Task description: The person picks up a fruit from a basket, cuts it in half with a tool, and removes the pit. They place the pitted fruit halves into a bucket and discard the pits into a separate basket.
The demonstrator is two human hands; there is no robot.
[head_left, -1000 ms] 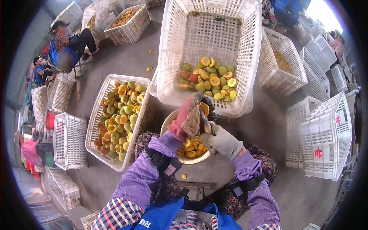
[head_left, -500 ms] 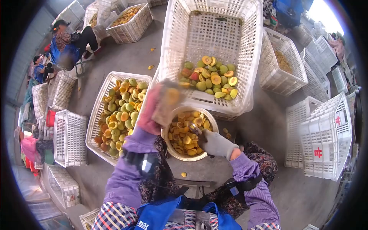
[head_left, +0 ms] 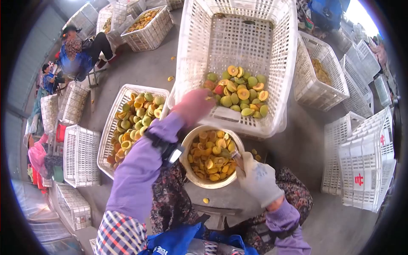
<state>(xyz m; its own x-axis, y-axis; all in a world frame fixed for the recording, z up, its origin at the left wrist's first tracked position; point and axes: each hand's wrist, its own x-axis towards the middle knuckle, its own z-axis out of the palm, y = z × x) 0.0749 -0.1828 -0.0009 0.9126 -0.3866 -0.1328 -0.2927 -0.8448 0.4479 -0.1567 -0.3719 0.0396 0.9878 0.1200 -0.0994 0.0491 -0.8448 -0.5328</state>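
My left hand, in a pink glove, reaches over the near left corner of the large white crate, close to its pile of halved peach-like fruit. Motion blurs its fingers. In a pale glove, my right hand is closed round a small metal-ended hand tool at the right rim of a round bucket. Yellow-orange fruit pieces fill much of the bucket. Left of it, a lower white crate holds many hollowed green and orange fruit halves, partly hidden by my left arm.
White slatted crates stand all around, including a stack at the right and an upright crate at the left. Beyond, a seated person works at the upper left. Fruit scraps lie on the grey floor.
My left hand has swung right, from between the lower crate and bucket to over the large crate's near corner. My right hand and its tool have shifted right and down to the bucket's rim.
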